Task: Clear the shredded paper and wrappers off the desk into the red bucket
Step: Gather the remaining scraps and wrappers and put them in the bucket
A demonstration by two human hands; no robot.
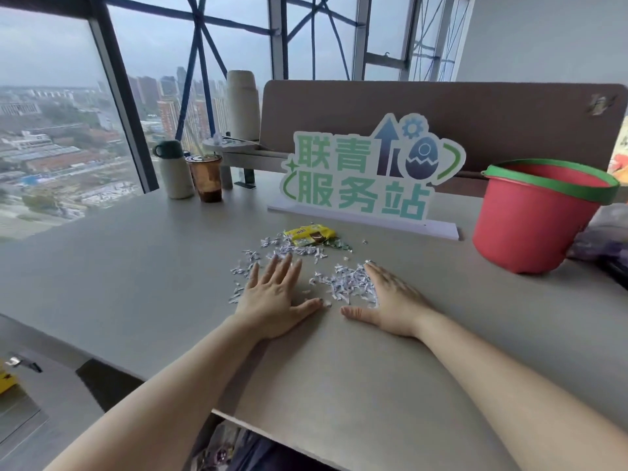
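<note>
Left of one red bucket (530, 226) on one desk (136, 266): two hands pressing flat, left hand (275, 297) fingers spread, right hand (390, 300) fingers straight and together, flanking one scatter of shredded paper (350, 283), with one yellow wrapper (307, 234) lying at the scatter's far edge.

Both flat hands, left hand (273, 298) and right hand (390, 300), flank shredded paper (350, 283) on the desk (136, 266).

Standing sign (367, 178) reads 联青 above 服务站; wrapper (309, 235) print illegible.
</note>
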